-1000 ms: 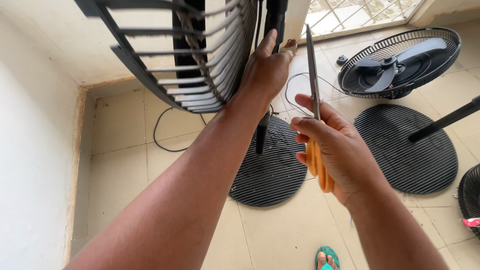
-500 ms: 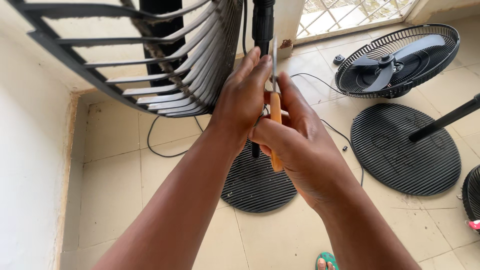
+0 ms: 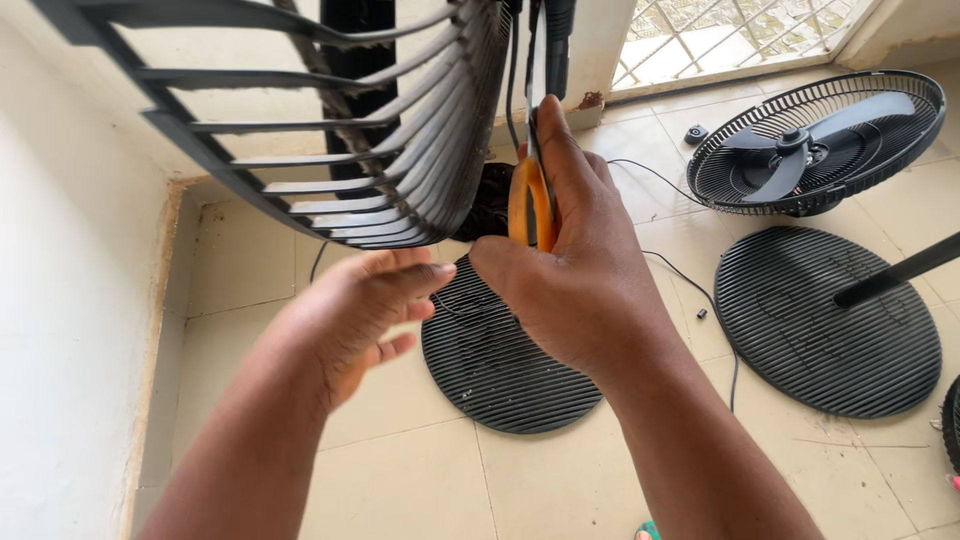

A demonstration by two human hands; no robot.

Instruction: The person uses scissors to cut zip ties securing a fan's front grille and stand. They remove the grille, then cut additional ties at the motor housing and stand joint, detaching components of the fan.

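Two hands: right [image 3: 580, 270] grips orange-handled screwdriver [image 3: 528, 205]; left [image 3: 350, 320] spread under fan grille [image 3: 330, 130]

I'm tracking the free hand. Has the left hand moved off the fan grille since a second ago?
Yes. The left hand dropped from the fan grille, now open below its rim.

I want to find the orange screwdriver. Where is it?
The screwdriver is in the right hand, top middle of the head view, beside the fan grille.

Right hand [image 3: 575, 270] gripping orange-handled screwdriver [image 3: 528, 205]
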